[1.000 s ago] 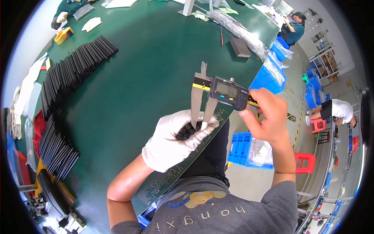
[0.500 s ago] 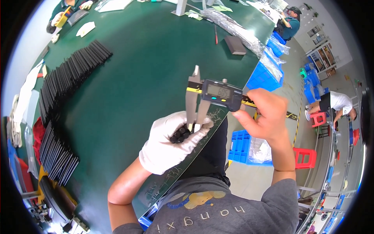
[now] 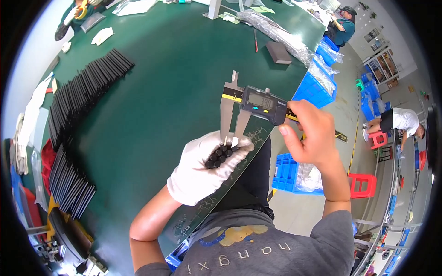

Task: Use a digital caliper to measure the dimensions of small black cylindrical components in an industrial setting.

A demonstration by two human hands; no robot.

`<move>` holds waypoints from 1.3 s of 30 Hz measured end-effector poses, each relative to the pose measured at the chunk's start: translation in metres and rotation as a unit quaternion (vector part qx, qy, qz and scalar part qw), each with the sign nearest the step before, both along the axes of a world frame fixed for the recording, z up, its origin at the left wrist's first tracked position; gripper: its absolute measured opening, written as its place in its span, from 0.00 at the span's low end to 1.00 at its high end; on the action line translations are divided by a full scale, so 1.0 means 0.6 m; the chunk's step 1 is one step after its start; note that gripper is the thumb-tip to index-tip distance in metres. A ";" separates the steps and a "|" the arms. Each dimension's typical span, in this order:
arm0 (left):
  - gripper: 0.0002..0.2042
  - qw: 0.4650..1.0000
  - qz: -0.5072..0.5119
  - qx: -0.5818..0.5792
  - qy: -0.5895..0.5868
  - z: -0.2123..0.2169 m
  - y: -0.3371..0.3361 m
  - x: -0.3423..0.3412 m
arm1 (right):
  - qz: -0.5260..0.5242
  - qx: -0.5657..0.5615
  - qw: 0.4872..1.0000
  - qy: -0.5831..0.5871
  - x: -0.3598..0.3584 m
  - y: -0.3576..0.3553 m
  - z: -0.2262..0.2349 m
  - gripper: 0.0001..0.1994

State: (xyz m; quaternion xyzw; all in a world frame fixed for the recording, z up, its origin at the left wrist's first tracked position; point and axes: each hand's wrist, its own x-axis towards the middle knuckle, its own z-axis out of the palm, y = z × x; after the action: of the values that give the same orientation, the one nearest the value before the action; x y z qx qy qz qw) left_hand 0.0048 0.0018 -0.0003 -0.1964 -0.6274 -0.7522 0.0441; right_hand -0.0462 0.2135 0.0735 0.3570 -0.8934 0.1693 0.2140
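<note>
Rods: bundle of short black rods (image 3: 220,155) sits end-on in the gloved left hand (image 3: 202,170), just above the near edge of the green surface (image 3: 175,83).
Left grip: clenched around the bundle, thumb and fingers wrapping it so only the rod ends show.
Caliper: digital caliper (image 3: 251,103) is held upright, its two long jaws pointing down and meeting the top rod of the bundle.
Right grip: bare right hand (image 3: 308,133) grasps the caliper's beam behind the display, thumb toward the slider.
Doing it well: a true reading likely calls for jaws square across a single rod, light thumb pressure, and the bundle held steady; neighbouring rods crowd the jaw tips and could skew the contact.
Nearby: long rows of black strips (image 3: 78,106) fan along the left of the surface; a dark block (image 3: 278,52) and a clear plastic-wrapped bundle (image 3: 281,34) lie farther off.
Beyond: blue crates (image 3: 290,172) and a red stool (image 3: 363,184) stand on the floor to the right; other people work at the far edges.
</note>
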 end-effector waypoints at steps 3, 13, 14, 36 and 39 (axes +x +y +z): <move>0.11 0.999 -0.007 0.049 -0.007 0.000 0.000 0.000 | 0.004 -0.017 1.000 0.011 -0.005 -0.005 -0.003 0.14; 0.11 1.000 0.000 -0.017 0.009 0.005 -0.002 0.000 | -0.001 0.008 0.998 0.056 -0.009 -0.010 0.008 0.17; 0.11 0.999 0.004 -0.035 0.006 0.005 -0.004 0.000 | 0.004 0.007 0.998 0.059 -0.009 -0.010 0.007 0.17; 0.04 0.984 -0.174 -0.039 0.011 0.019 -0.033 -0.016 | 0.067 0.036 0.995 0.064 -0.025 -0.016 0.028 0.16; 0.05 0.980 -0.197 -0.034 0.007 0.020 -0.036 -0.018 | 0.085 0.043 0.992 0.084 -0.032 -0.015 0.035 0.16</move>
State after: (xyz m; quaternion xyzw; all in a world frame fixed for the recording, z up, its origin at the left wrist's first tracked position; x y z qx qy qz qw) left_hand -0.0059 -0.0197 0.0119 -0.3225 -0.6016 -0.7229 -0.1069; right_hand -0.0652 0.2044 0.0943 0.4535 -0.8451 0.1181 0.2572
